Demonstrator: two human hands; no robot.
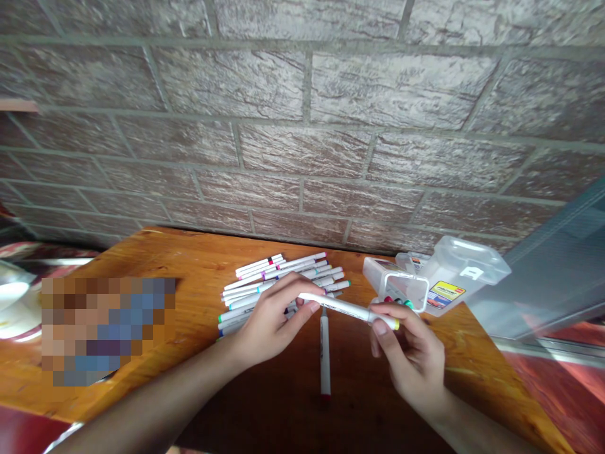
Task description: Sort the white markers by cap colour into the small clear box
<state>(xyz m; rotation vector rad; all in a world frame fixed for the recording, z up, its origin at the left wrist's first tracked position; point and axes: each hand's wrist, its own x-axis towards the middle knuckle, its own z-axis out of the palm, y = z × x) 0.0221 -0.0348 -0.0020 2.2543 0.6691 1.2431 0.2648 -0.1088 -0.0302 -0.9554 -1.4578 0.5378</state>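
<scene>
A white marker [344,307] with a yellow end is held level between both hands, above the wooden table. My left hand [274,312] pinches its plain end between thumb and fingers. At the yellow end, my right hand [413,353] grips it with thumb and forefinger. Behind and partly hidden by my left hand lies a spread of white markers [283,268] with variously coloured ends. A single white marker with a red end [325,356] lies on the table below the held one, pointing toward me.
Right of the markers, a clear plastic case [380,274] lies on its side with a few markers in its mouth. Beside it stands a lidded clear container [466,271] with a yellow label. A brick wall [302,145] rises behind the table [189,258]. A blurred-out patch [108,331] covers the left.
</scene>
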